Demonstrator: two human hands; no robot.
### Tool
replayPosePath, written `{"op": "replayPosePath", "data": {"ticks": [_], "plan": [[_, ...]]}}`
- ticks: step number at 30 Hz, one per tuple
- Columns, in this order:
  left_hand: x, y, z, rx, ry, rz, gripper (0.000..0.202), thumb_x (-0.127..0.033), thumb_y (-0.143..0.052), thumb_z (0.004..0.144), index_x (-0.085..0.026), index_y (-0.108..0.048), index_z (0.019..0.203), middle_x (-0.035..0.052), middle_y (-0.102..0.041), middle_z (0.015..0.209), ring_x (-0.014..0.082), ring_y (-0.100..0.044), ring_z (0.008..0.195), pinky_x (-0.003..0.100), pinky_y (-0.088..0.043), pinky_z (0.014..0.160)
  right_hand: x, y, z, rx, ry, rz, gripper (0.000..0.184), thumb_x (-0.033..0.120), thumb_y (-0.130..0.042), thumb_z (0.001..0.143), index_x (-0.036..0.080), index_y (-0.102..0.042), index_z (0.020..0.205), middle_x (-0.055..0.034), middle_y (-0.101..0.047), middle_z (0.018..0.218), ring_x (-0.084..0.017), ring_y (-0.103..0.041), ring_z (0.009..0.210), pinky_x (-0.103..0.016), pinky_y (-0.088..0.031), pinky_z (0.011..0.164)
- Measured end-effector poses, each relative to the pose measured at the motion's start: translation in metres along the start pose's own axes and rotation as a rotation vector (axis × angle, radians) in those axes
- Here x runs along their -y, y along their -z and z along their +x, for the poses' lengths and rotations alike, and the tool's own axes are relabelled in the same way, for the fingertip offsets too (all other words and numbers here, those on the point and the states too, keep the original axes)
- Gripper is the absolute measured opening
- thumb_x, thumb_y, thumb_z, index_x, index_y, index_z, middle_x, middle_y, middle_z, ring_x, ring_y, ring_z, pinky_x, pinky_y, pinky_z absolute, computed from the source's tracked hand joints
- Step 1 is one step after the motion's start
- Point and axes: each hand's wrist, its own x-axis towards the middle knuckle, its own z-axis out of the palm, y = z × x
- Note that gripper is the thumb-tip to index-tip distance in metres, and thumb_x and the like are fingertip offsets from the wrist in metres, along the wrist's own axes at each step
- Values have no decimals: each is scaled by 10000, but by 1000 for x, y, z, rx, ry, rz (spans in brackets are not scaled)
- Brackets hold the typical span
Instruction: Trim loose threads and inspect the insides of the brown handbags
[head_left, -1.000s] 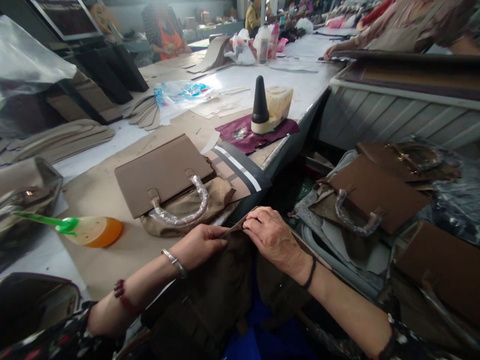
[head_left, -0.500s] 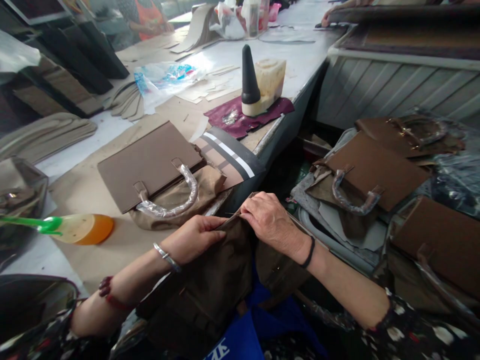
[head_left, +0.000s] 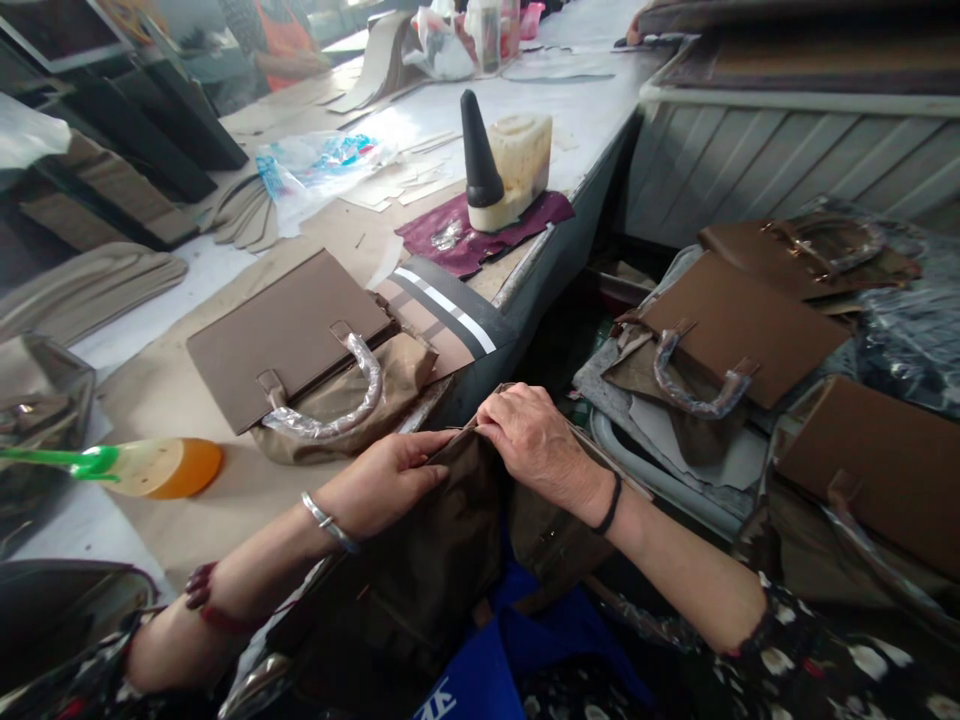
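A dark brown bag (head_left: 439, 560) hangs off the table's front edge over my lap. My left hand (head_left: 390, 480) pinches its upper edge from the left, fingers closed on the material. My right hand (head_left: 536, 445) grips the same edge from the right, fingers curled over it, close to the left hand. Just beyond them on the table lies a flat taupe handbag (head_left: 289, 335) with a plastic-wrapped handle (head_left: 337, 405).
A glue bottle (head_left: 142, 465) with a green nozzle lies at the left. A black cone on a yellowish block (head_left: 499, 175) stands on a maroon scrap farther back. Brown handbags (head_left: 742, 330) are piled at the right. Another person's hand works at the far end.
The view has shifted slightly down and right. Both hands keep their hold on the bag's edge, with the left fingers working a little closer to the right hand.
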Motion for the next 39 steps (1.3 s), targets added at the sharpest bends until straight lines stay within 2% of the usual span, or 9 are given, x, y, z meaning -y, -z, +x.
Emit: {"op": "replayPosePath", "data": {"ticks": [4,12,20,23,26,29,32,36,39], "plan": [[0,-2,-1,-2,-8,-2,488,-190,-528,676,-190,-516,1164,-18,-671,889,155,-596,787,239,-478,701,-1,1,-1,7,44,-25,202,228,-438,859,229,-538,1036,-27,-573,805,-176,-448,824,-306,-301,768],[-5,-7,-4,-40,47,51,507,-234,-538,654,-152,-522,1155,2,-679,785,156,-601,666,238,-476,599,6,11,-3,38,42,-82,184,238,-411,865,218,-593,869,-22,-534,712,-172,-425,780,-309,-298,748],[-8,-12,11,-216,-139,592,329,-287,-447,725,-166,-650,954,-21,-664,752,168,-571,704,233,-416,636,14,15,-11,-8,31,-96,189,220,-398,865,199,-586,879,-35,-557,743,-181,-446,783,-334,-316,751],[-12,-13,9,-189,-148,628,339,-264,-416,737,-171,-647,967,-24,-671,767,162,-573,715,217,-411,632,9,22,-20,-66,24,-9,196,293,-477,834,202,-563,985,-47,-581,833,-195,-469,841,-347,-341,787],[-13,-12,4,-180,-123,613,366,-253,-406,744,-190,-618,1036,-27,-678,784,160,-585,724,208,-421,624,-6,32,-26,-112,-107,-1,396,346,-603,737,203,-518,1096,-81,-563,965,-246,-464,949,-396,-354,837],[-11,-10,2,-159,-150,593,354,-251,-400,756,-206,-621,1029,-30,-682,833,167,-598,791,210,-435,683,-28,39,-26,47,-262,97,464,287,-623,709,188,-494,1144,-99,-539,1080,-258,-482,1008,-402,-376,866],[-8,-4,2,-163,-167,602,331,-246,-405,760,-210,-637,993,-28,-683,837,168,-604,813,219,-439,733,-42,42,-26,296,-283,379,348,213,-517,778,183,-524,1124,-68,-582,1074,-204,-533,983,-342,-398,879],[-2,10,0,-228,-182,605,301,-231,-428,751,-207,-652,950,-19,-678,906,169,-597,865,237,-426,812,-38,46,-31,418,-245,591,325,174,-444,819,211,-547,1125,-23,-605,1075,-168,-542,990,-295,-395,894],[5,21,-5,-187,-212,483,282,-244,-449,750,-180,-653,934,-6,-657,992,172,-577,934,248,-405,878,-30,51,-34,519,-239,639,333,182,-442,826,238,-545,1138,-4,-606,1087,-166,-552,978,-287,-410,877]]}}
